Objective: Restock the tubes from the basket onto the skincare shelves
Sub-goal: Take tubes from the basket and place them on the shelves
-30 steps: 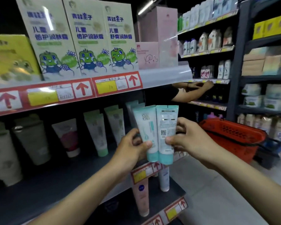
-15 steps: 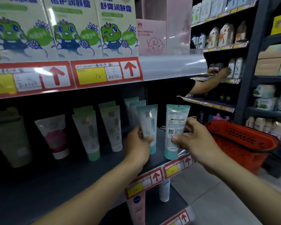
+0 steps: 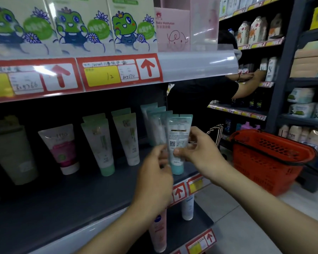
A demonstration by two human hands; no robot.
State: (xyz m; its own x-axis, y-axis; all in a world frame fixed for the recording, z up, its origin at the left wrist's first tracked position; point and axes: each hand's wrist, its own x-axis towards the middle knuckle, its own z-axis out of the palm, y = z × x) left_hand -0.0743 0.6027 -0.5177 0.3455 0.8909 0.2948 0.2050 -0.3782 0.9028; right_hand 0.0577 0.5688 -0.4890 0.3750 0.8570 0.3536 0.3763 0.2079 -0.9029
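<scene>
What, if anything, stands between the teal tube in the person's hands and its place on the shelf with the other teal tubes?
Nothing visible. The right hand holds the teal tube upright at the front of the shelf, cap down, directly before the row of teal tubes. The left hand is beside it, blurred. The bare shelf front beneath looks free.

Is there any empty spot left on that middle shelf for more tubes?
Yes: the dark shelf is bare along its front, ahead of the olive tube, pink-banded tube and green-capped tubes. It is crowded at the right end, where both hands hold the teal tube against its row.
</scene>
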